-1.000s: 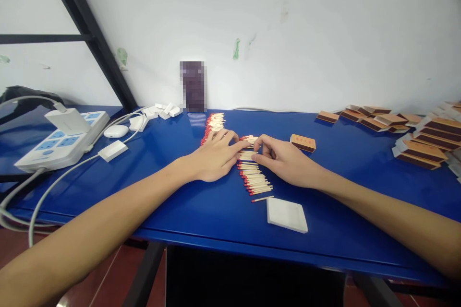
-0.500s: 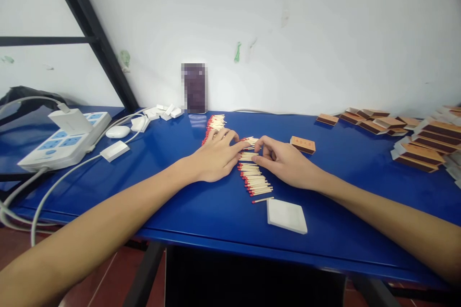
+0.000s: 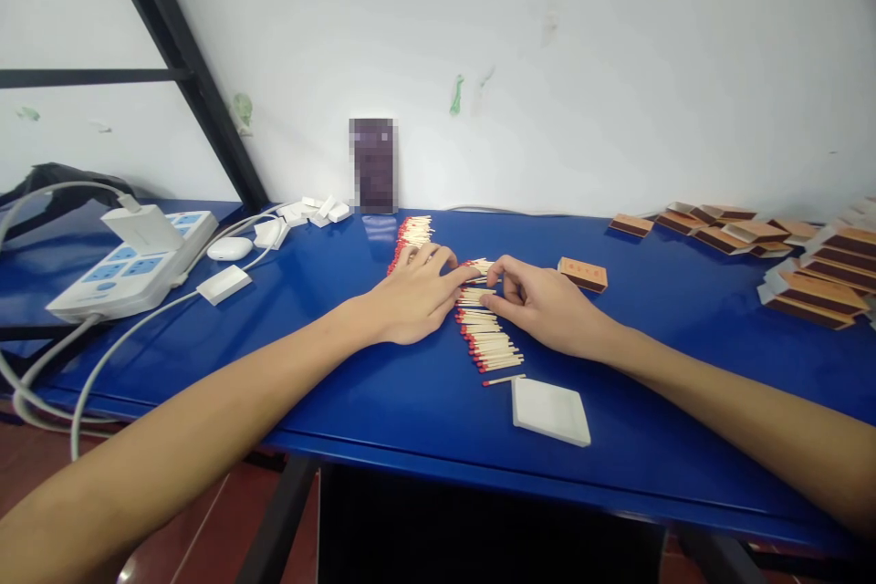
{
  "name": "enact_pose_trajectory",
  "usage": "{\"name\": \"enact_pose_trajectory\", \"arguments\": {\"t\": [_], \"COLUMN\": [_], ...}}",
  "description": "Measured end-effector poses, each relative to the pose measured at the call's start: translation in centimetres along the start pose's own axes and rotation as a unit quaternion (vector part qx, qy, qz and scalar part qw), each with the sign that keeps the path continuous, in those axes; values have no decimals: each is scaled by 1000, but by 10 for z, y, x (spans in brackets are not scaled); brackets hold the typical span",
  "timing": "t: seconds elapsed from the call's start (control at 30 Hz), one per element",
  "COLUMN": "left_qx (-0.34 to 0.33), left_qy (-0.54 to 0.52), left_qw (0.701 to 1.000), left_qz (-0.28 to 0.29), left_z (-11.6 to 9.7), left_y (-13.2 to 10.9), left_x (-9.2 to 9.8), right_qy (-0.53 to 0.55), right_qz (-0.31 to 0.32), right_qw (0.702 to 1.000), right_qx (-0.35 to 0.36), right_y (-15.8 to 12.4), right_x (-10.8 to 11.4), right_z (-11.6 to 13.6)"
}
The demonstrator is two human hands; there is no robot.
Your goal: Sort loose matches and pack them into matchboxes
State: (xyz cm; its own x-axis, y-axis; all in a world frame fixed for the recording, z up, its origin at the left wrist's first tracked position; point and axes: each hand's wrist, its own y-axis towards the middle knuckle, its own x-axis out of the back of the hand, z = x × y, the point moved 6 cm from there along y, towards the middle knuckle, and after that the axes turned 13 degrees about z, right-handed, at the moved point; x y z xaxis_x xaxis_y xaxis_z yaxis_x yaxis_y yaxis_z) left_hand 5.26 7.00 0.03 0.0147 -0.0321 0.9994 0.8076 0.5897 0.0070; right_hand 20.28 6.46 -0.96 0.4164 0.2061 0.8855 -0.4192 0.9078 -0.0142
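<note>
A row of red-headed matches [image 3: 489, 339] runs down the blue table between my hands, heads to the left. My left hand [image 3: 419, 294] lies over it from the left, palm down with fingers spread, its index fingertip and thumb at the heads. From the other side my right hand [image 3: 544, 303] has its fingers curled, thumb and index tips around the bare ends of several matches. Beyond my left hand is a second pile of matches [image 3: 414, 231], partly covered by the fingers. A white matchbox tray [image 3: 551, 411] lies near the front, touching a single match [image 3: 503, 380].
An orange matchbox sleeve [image 3: 583, 274] lies right of my right hand. More matchboxes [image 3: 725, 228] are heaped at the back right, with a stack [image 3: 814, 292] nearer. Left are a power strip [image 3: 137, 278], cables and white trays [image 3: 321, 210]. A phone [image 3: 375, 166] leans on the wall.
The view has shifted slightly, so everything sits a little further right. Both hands stay at the same place by the match row.
</note>
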Motion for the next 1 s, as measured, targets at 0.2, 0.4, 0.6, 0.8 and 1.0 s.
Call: {"name": "enact_pose_trajectory", "arguments": {"t": [0.2, 0.4, 0.6, 0.8, 1.0], "left_qx": [1, 21, 36, 29, 34], "left_qy": [-23, -41, -21, -9, -10], "left_qw": [1000, 999, 999, 999, 999], "left_qz": [-3, -8, -22, -19, -12], "left_z": [2, 5, 4, 2, 2], "left_y": [0, 2, 3, 2, 3], "left_x": [-1, -3, -3, -1, -1], "right_qy": [37, 54, 11, -5, -8], "right_qz": [11, 4, -10, -15, -18], "right_qw": [999, 998, 1000, 1000, 1000], "right_qx": [17, 12, -1, -6, -9], "right_y": [0, -1, 4, 5, 4], "right_x": [2, 4, 2, 2, 3], "right_z": [1, 0, -2, -1, -1]}}
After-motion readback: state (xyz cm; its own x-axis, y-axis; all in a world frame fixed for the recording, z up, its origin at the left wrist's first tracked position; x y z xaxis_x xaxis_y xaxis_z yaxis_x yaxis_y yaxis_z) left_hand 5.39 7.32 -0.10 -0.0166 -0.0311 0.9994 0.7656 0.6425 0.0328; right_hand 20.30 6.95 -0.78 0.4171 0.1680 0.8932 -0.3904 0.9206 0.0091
